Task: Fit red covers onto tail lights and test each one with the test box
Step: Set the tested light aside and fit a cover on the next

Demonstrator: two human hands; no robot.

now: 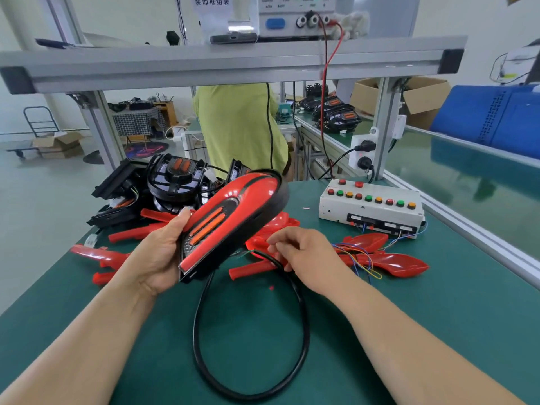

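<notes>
Head view. Tail light (230,226) with its red cover (254,191) seated is held tilted above the green bench (438,331), between the test box (371,206) and a pile of bare black lamps (175,179). The left hand (163,252) grips its narrow end, thumb on the cover's edge. The right hand (301,252) has its fingers curled onto the black cable (304,331) near its free wire end. Judgement: rigid, light plastic shell; the glossy cover is probably slippery, so hold it by the black rim. The cable looks stiff and its leads fragile; grip the sheath.
</notes>
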